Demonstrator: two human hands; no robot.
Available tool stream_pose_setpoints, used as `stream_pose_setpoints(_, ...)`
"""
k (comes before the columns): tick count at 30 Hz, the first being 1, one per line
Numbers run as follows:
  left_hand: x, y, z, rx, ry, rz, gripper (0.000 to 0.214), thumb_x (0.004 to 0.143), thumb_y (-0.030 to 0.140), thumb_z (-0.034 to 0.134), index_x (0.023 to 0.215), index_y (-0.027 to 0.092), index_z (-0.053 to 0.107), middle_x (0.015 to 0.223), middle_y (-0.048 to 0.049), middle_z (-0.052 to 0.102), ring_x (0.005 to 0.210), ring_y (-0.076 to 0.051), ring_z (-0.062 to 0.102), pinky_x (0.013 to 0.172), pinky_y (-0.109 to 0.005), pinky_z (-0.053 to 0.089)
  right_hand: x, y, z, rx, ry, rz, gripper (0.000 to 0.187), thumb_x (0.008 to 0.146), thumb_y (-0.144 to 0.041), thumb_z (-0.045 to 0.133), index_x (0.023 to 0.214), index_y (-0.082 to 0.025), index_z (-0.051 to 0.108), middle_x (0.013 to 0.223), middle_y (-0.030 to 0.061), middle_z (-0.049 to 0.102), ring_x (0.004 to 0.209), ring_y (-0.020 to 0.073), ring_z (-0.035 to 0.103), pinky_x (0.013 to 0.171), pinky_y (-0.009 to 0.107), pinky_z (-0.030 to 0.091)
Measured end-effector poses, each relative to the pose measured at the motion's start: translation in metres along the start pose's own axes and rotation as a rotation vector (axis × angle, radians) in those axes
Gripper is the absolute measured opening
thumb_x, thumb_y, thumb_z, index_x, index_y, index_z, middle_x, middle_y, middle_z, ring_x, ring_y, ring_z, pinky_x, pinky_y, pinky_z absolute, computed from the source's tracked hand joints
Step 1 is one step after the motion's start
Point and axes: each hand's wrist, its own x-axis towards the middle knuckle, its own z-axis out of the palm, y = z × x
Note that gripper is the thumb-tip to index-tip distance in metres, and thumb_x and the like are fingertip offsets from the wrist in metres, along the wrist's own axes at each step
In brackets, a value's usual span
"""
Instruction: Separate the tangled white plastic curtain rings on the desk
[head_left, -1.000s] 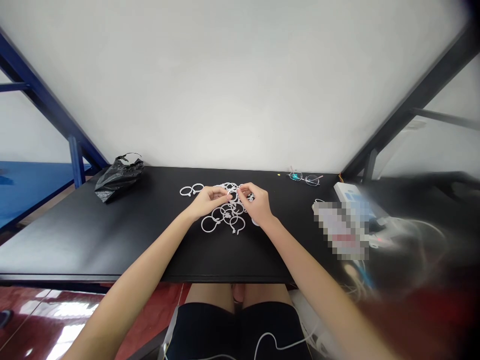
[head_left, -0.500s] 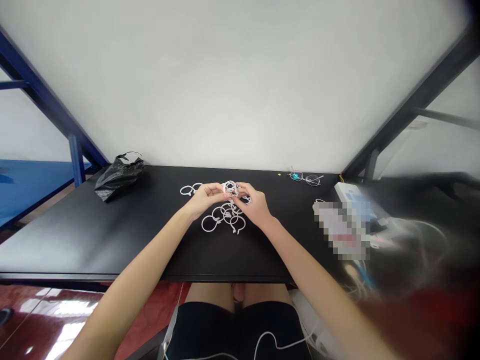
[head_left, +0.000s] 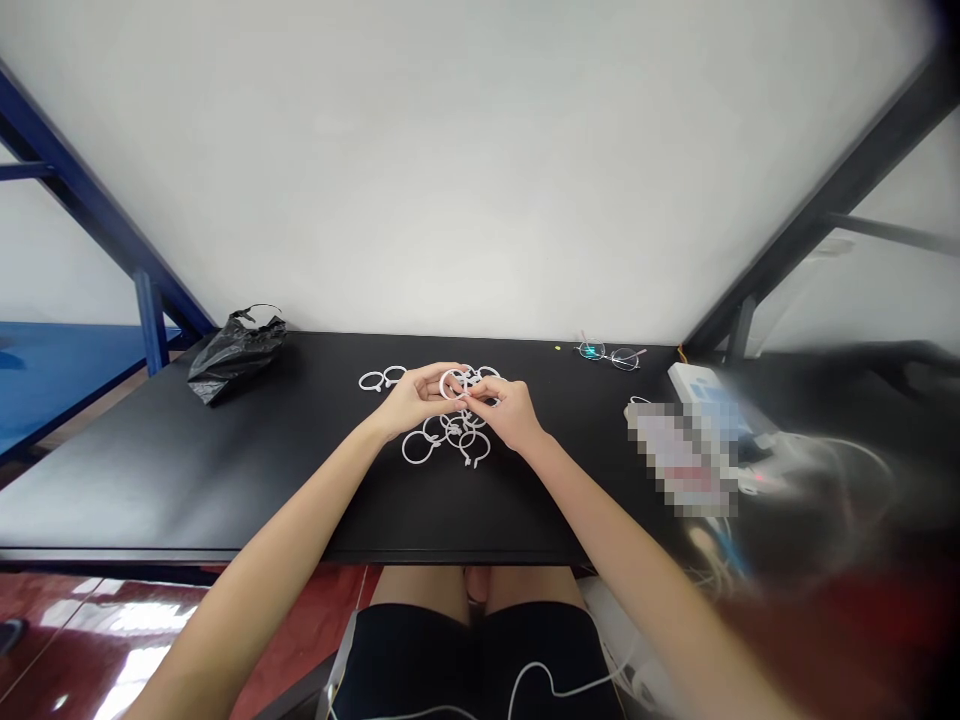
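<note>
A white plastic ring [head_left: 442, 385] is held upright over the table between my two hands. My left hand [head_left: 412, 398] grips its left and lower side between thumb and fingers. On the other side, my right hand [head_left: 511, 410] pinches its lower right edge with thumb and forefinger. Just below and behind my hands lies a loose pile of similar white rings [head_left: 454, 430] with small clasps, several of them overlapping. Left of my left hand, two more rings [head_left: 371, 389] lie side by side. My fingers partly hide the rings at the back.
A crumpled black plastic bag [head_left: 238, 350] rests at the back left of the black table [head_left: 225, 480]. Eyeglasses [head_left: 624, 360] lie near the wall at the right. Farther right are a white box [head_left: 697, 385], a pixelated object [head_left: 682, 460] and blurred clear plastic with cables.
The held ring has turned to face the camera more and shifted slightly left and down. My right fingers have curled lower on it, uncovering rings behind.
</note>
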Motion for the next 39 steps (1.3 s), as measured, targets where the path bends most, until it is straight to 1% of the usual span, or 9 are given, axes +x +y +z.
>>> stream_pose_setpoints(5,0.002,0.0,0.001,0.08,0.067,0.045,0.049,0.063,0.026,0.086,0.106,0.015,0.067,0.081,-0.0016,0.065,0.069,-0.012,0.061,0.073,-0.032,0.057,0.0,-0.004,0.0,0.054,-0.021,0.037,0.016,0.075,-0.03,0.074,0.066,-0.02,0.065,0.068,0.0013,0.072,0.066,0.0184,0.07,0.067,0.029,0.055)
stream_pose_setpoints(10,0.001,0.0,0.001,0.226,0.104,0.114,0.042,0.066,0.033,0.084,0.099,0.014,0.067,0.086,-0.0045,0.064,0.076,-0.015,0.062,0.077,-0.033,0.055,-0.001,-0.005,0.001,0.06,-0.065,0.06,0.016,0.077,-0.03,0.071,0.067,-0.018,0.064,0.066,0.0008,0.07,0.063,0.0161,0.067,0.062,0.026,0.051)
stream_pose_setpoints(14,-0.003,0.001,0.001,0.646,0.152,0.233,0.031,0.077,0.041,0.074,0.091,0.016,0.063,0.077,-0.0017,0.058,0.069,-0.013,0.055,0.066,-0.028,0.048,-0.003,0.001,0.004,-0.045,-0.1,-0.02,0.014,0.078,-0.022,0.065,0.064,-0.018,0.062,0.062,-0.0022,0.066,0.059,0.0116,0.06,0.06,0.023,0.046)
stream_pose_setpoints(16,-0.006,0.002,0.004,0.868,0.13,0.294,0.026,0.084,0.043,0.066,0.088,0.017,0.06,0.074,-0.0003,0.055,0.064,-0.012,0.05,0.061,-0.026,0.041,-0.004,0.005,0.006,-0.105,-0.118,-0.06,0.015,0.076,-0.019,0.065,0.062,-0.018,0.06,0.06,-0.0036,0.062,0.057,0.0103,0.055,0.058,0.022,0.043)
stream_pose_setpoints(20,-0.009,0.003,0.009,1.025,0.109,0.357,0.026,0.091,0.042,0.054,0.082,0.019,0.058,0.072,-0.0012,0.054,0.056,-0.012,0.044,0.056,-0.025,0.033,-0.005,0.005,0.008,-0.162,-0.089,-0.121,0.016,0.08,-0.023,0.064,0.065,-0.019,0.061,0.06,-0.0037,0.062,0.055,0.0104,0.053,0.057,0.022,0.042)
stream_pose_setpoints(24,-0.01,-0.001,0.008,0.99,0.211,0.376,0.031,0.09,0.043,0.049,0.073,0.019,0.058,0.062,-0.0012,0.052,0.054,-0.013,0.044,0.056,-0.026,0.032,-0.006,-0.003,0.01,-0.083,-0.087,-0.163,0.017,0.085,-0.031,0.063,0.071,-0.021,0.067,0.068,-0.001,0.069,0.063,0.0142,0.064,0.065,0.026,0.051)
stream_pose_setpoints(30,-0.008,-0.011,0.004,0.716,0.332,0.279,0.057,0.098,0.05,0.025,0.064,0.017,0.058,0.051,-0.0004,0.049,0.049,-0.013,0.044,0.056,-0.028,0.034,-0.006,-0.009,0.012,0.061,-0.085,-0.104,0.017,0.086,-0.037,0.066,0.085,-0.022,0.075,0.087,0.0039,0.077,0.078,0.019,0.073,0.075,0.031,0.059)
stream_pose_setpoints(35,-0.007,-0.018,0.006,0.527,0.368,0.188,0.063,0.097,0.059,0.026,0.064,0.017,0.058,0.046,0.0009,0.046,0.046,-0.012,0.043,0.051,-0.026,0.033,-0.006,-0.011,0.015,0.229,-0.101,0.026,0.018,0.081,-0.038,0.071,0.081,-0.02,0.075,0.084,0.0046,0.077,0.074,0.0195,0.074,0.073,0.031,0.061)
stream_pose_setpoints(39,-0.007,-0.019,0.008,0.384,0.379,0.117,0.066,0.093,0.066,0.029,0.061,0.016,0.058,0.044,0.001,0.045,0.043,-0.012,0.042,0.047,-0.025,0.034,-0.007,-0.011,0.016,0.302,-0.101,0.076,0.02,0.079,-0.04,0.073,0.08,-0.02,0.075,0.082,0.0044,0.076,0.074,0.0202,0.075,0.073,0.032,0.061)
